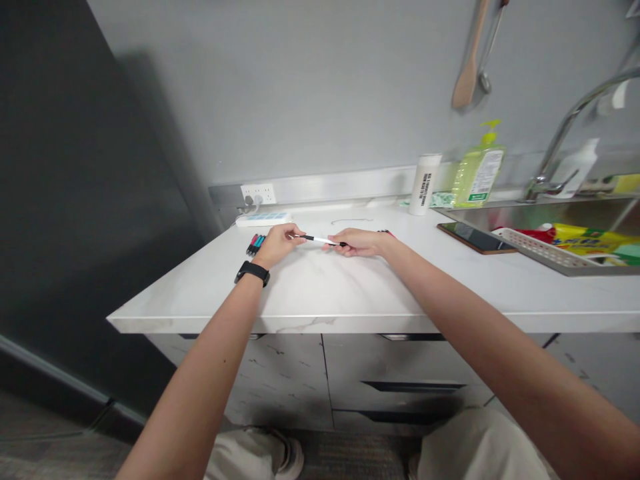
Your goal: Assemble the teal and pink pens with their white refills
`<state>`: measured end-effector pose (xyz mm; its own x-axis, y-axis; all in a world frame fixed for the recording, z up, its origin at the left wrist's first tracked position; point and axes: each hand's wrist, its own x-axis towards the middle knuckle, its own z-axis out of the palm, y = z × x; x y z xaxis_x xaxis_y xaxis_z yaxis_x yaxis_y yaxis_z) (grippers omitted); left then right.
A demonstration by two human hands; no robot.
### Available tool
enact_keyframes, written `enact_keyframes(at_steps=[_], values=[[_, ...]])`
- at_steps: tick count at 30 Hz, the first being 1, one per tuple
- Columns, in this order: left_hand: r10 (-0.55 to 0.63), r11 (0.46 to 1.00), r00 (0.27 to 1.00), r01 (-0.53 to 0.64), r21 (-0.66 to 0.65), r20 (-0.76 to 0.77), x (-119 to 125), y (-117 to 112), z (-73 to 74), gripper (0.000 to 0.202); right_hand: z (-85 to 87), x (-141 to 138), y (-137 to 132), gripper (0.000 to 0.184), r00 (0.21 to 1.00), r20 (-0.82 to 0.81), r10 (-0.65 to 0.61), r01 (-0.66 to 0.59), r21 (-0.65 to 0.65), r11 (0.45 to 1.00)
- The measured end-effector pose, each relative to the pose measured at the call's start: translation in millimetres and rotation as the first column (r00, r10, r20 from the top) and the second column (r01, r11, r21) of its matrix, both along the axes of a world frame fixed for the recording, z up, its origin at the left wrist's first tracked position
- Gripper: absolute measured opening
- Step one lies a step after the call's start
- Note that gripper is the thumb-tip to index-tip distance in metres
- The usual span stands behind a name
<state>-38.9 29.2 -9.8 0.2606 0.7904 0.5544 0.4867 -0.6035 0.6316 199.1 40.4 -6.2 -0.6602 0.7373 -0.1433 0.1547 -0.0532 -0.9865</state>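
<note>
A slim white pen with black ends [320, 240] is held level just above the white countertop [320, 287], stretched between my two hands. My left hand [281, 244] pinches its thin left end between thumb and fingers. At the other end, my right hand [359, 242] has its fingers closed round the barrel, and the black end shows past the fingertips. Several pens with pink, teal and black parts [255, 245] lie side by side on the counter, just left of my left hand and partly hidden by it.
Behind my left hand lies a power strip [265, 219] below a wall socket [258, 194]. A thin dark strand [352, 221] rests behind the pen. To the right are a white canister [425, 185], a soap bottle [479, 170], a phone [477, 237] and a sink [505, 213] with a tray [537, 248].
</note>
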Motion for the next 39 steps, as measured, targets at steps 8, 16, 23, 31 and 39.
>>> enact_keyframes(at_steps=[8, 16, 23, 31, 39], values=[[0.027, 0.999, 0.999, -0.025, -0.044, 0.042, 2, -2, 0.6, 0.017, -0.2, 0, 6, 0.02, 0.997, 0.005, -0.075, 0.074, 0.092, 0.993], [0.013, 0.999, 1.0, -0.014, -0.04, -0.023, 5, -7, 4.5, 0.028, -1.0, 0, 5, 0.015, 0.998, 0.004, -0.069, 0.064, 0.312, 0.948], [0.059, 0.996, 0.993, -0.065, -0.059, -0.1, 4, -9, 5.3, 0.046, -4.0, -4, 1, 0.017, 0.998, 0.012, -0.064, 0.059, 0.253, 0.966], [0.099, 0.974, 0.977, -0.133, -0.182, -0.188, 8, -13, 6.0, 0.055, -1.6, -2, 5, 0.016, 0.986, 0.006, -0.166, 0.153, 0.366, 0.918], [-0.047, 0.987, 0.999, 0.045, -0.155, -0.01, 8, -9, 2.4, 0.034, -3.3, -4, 3, 0.009, 0.983, 0.067, -0.169, 0.137, 0.333, 0.933]])
